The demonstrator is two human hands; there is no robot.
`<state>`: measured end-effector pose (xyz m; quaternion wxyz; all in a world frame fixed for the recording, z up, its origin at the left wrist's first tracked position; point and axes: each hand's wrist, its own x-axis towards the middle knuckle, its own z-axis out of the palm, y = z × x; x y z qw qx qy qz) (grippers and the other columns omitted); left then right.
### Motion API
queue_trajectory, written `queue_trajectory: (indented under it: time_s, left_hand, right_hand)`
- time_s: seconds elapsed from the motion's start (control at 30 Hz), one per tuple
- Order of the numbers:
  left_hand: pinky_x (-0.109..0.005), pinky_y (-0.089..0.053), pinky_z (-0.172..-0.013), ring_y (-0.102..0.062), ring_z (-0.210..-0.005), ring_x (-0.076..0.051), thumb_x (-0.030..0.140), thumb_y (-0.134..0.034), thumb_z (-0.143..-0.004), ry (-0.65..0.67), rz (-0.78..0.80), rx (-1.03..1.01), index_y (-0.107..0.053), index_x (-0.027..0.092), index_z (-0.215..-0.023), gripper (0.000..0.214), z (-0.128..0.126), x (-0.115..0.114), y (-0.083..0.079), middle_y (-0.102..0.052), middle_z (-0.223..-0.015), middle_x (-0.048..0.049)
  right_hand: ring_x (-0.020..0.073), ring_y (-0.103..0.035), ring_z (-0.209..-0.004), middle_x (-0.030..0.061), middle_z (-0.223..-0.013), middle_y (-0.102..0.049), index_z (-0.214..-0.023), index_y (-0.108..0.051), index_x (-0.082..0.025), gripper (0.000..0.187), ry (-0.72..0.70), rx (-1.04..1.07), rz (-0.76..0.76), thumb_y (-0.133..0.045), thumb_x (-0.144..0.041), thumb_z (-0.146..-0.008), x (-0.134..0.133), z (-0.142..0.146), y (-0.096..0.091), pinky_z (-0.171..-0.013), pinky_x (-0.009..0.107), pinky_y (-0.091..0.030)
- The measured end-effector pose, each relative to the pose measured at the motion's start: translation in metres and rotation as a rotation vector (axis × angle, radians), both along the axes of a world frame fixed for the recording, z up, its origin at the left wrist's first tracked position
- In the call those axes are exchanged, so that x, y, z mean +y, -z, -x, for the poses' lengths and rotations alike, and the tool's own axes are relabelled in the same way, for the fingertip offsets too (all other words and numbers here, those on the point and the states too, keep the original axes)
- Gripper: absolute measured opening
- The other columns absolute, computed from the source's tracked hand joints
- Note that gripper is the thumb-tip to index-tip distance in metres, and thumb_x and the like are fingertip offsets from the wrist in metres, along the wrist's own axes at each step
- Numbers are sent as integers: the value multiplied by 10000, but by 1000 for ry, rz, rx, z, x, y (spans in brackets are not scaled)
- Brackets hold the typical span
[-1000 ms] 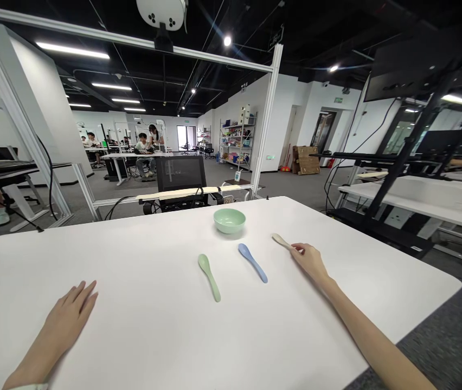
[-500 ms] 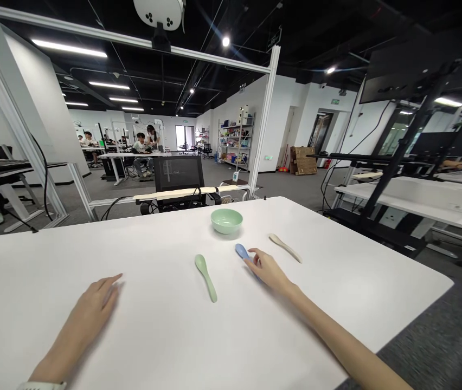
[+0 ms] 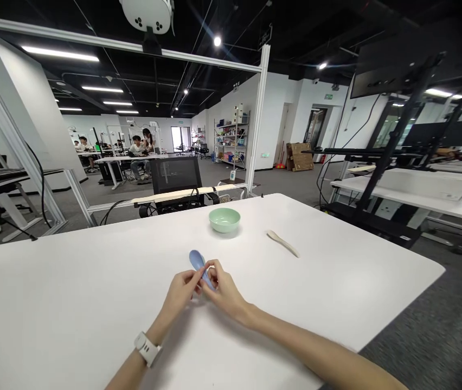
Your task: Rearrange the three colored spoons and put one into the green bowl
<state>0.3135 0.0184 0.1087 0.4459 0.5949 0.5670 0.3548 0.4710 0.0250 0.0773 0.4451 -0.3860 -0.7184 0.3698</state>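
And here we are at the middle of the white table (image 3: 337,292): both hands are together on a blue spoon (image 3: 197,261), right in front of the person. The left hand (image 3: 180,295), a white watch (image 3: 147,348) on its wrist, pinches the spoon near the neck between thumb and fingers. The right hand (image 3: 226,299) closes on the handle end from the other side, its fingers curled around it and partly hiding it. Both grips are firm and neither hand has let go. The spoon's rounded bowl points up and to the left, clear of the fingers and tilted. Whether it is touching the table or held just above it is hard to say from this view. Both forearms angle inward from the lower corners, elbows apart, wrists meeting. Ahead sits a pale green bowl (image 3: 224,220), well apart from the hands, and off to the right lies a cream spoon (image 3: 282,242), untouched on the table.
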Motion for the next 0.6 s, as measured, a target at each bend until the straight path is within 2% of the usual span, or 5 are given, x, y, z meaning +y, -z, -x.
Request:
queue_trajectory:
  time_s: [0.13, 0.2, 0.27, 0.43, 0.6]
  left_hand:
    - [-323, -441, -618, -620, -663, -187, 925, -504, -690, -78, -13, 55, -585, 227, -684, 702, 22, 8, -4, -684, -722, -53]
    - [-339, -451, -647, -613, -654, -191, 939, -482, -681, -93, -19, 110, -568, 234, -649, 712, 31, 14, -3, -686, -716, -59]
    - [-354, -456, -670, -603, -634, -198, 937, -463, -689, -96, -16, 182, -547, 242, -603, 705, 34, 19, 0, -677, -678, -60]
    - [-367, -435, -683, -655, -677, -246, 727, -449, -843, -98, 20, 403, -576, 236, -607, 560, 22, 31, 11, -718, -697, -87]
    - [-370, -434, -727, -734, -877, -293, 446, -445, -917, -119, 29, 571, -684, 209, -799, 357, 2, 38, 14, -815, -958, -149]
  right_hand:
    - [206, -586, -768, -4, -849, -595, -1192, -492, -251, 314, 146, -135, -72, -584, -458, -975, 6, -3, 1, -714, 336, -481]
    - [257, -624, -912, 57, -966, -641, -1247, -519, -234, 366, 212, -260, -123, -638, -408, -947, 8, -6, 5, -807, 387, -505]
    - [284, -633, -989, 92, -1039, -669, -1310, -534, -227, 428, 209, -371, -152, -674, -304, -913, 8, -6, 11, -862, 407, -505]
    - [258, -643, -961, 73, -983, -676, -1375, -530, -202, 474, 172, -463, -144, -531, -107, -911, 14, -17, 16, -885, 375, -491]
    - [234, -616, -858, 30, -894, -630, -1357, -519, -191, 444, 284, -439, -147, -503, -145, -916, 32, -70, 4, -821, 347, -475]
